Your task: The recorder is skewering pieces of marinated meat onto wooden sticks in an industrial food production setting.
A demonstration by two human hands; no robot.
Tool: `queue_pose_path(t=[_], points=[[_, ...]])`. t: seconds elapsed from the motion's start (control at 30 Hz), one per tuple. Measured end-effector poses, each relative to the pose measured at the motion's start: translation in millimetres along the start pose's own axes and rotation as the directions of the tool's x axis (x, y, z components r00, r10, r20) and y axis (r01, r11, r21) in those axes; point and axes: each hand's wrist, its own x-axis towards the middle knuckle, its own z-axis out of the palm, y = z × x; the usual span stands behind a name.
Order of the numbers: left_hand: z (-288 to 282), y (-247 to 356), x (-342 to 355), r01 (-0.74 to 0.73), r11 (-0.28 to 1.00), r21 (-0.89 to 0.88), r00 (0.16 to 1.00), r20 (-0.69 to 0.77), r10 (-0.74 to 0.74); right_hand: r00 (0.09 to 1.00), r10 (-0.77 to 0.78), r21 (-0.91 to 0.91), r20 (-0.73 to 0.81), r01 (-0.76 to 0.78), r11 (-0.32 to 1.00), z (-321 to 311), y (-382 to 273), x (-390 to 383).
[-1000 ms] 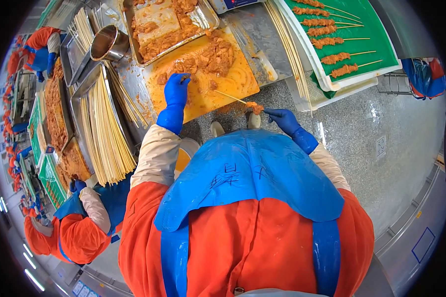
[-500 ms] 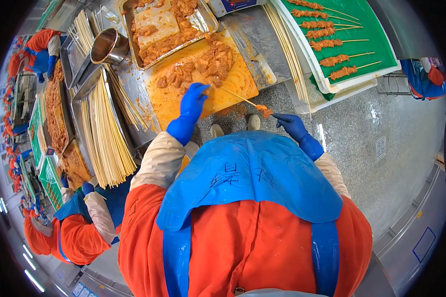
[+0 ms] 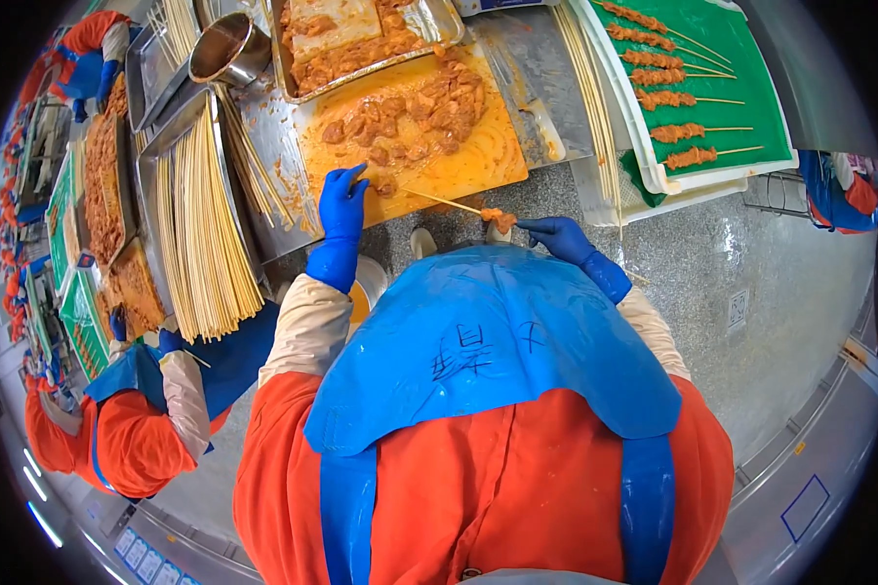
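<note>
My right hand [image 3: 546,232], gloved in blue, pinches a thin wooden skewer [image 3: 442,200] with a lump of meat [image 3: 498,218] threaded near my fingers. The skewer's other end points left over the orange cutting board [image 3: 498,146]. My left hand [image 3: 341,203], also in a blue glove, has its fingers curled at the board's left part, beside small meat pieces [image 3: 384,188]; what is between the fingertips is hidden. A pile of red marinated meat [image 3: 419,112] lies on the board. Above it stands a metal tray of meat [image 3: 361,44].
Left are a tray of skewers [image 3: 190,224], a metal pot [image 3: 229,54] and a co-worker [image 3: 137,429] at another board. Another person [image 3: 93,54] works farther back. Right are loose skewers [image 3: 585,97] and a green-lined white tray [image 3: 751,112] holding several meat skewers.
Since half a second ago my left hand has moved left across the board, away from the pile. My right hand and skewer have shifted slightly left. The whole view has tilted a little.
</note>
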Motion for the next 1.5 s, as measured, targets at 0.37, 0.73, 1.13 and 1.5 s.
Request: queue_pose_path(t=[0.37,0.73,1.13,1.5], points=[[-23.1,-24.1,1.3,0.033,0.999,0.009,0.963,0.268,-0.034,0.999,-0.003,-0.013,0.044,0.004,1.000,11.9,-9.6,13.3],[-31.5,-26.4,4.3,-0.031,0.999,-0.016,0.938,0.345,0.034,0.998,-0.020,-0.001,0.057,0.020,1.000,25.3,-1.1,28.8],[-21.6,-14.2,-12.1,-0.073,0.997,0.009,0.965,0.252,0.069,0.997,-0.002,0.052,0.079,-0.002,0.999,19.8,0.2,31.1],[-11.1,-15.7,-11.6,-0.110,0.993,0.040,0.962,0.255,0.096,0.994,-0.021,0.011,0.112,0.020,1.000,11.0,8.0,50.8]])
